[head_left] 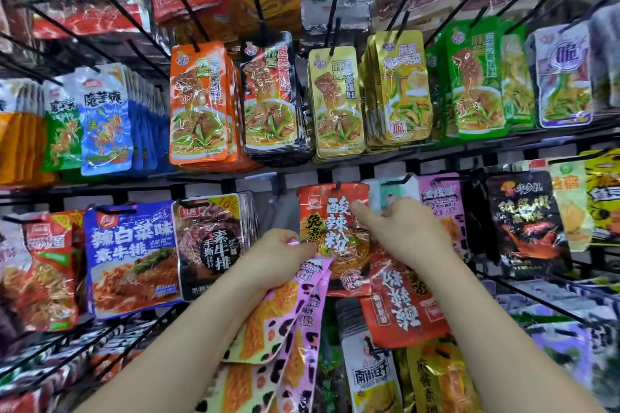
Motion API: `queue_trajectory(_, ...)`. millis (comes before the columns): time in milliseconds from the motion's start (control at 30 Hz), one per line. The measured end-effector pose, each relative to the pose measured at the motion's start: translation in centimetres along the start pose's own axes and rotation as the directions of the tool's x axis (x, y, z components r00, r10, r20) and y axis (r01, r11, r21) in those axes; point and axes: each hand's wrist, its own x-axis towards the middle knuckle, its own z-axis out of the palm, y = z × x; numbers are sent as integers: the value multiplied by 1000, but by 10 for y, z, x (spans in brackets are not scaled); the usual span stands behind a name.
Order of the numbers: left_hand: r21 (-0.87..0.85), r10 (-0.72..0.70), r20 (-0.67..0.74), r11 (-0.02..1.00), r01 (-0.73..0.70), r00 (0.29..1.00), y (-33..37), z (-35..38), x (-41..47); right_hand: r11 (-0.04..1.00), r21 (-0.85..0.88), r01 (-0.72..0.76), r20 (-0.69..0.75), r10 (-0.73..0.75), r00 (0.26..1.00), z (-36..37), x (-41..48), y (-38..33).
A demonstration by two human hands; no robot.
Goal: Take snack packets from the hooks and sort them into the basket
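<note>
My left hand (280, 253) grips several pink spotted snack packets (288, 315) by their tops; they hang down below it. My right hand (399, 231) pinches the upper part of a red packet with large white characters (330, 228) that hangs on a black hook (337, 185) in the lower row. A second red packet (401, 305) droops tilted under my right wrist, held against the palm. No basket is in view.
Rows of hooks full of packets cover the wall: orange (198, 104), black (270, 94), gold (335, 100) and green (476, 77) ones above, blue (132, 258) and dark (526, 225) ones beside my hands. Black hook rods (536, 298) stick out toward me on both sides.
</note>
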Motion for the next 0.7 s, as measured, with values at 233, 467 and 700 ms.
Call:
queue_trajectory(233,-64,-5,-91,998,-1,996,2,15,11,998,10,56,120,-57,991,3,-4,7)
queue_trajectory(467,30,-6,-87,1000,9,996,-11,15,16,907,415,-66,141,8,990,-32,-31,25)
queue_trajectory(700,55,328,-212,945,-324,921,-16,-12,-43,276,949,-154,132,97,987,-34,-71,39)
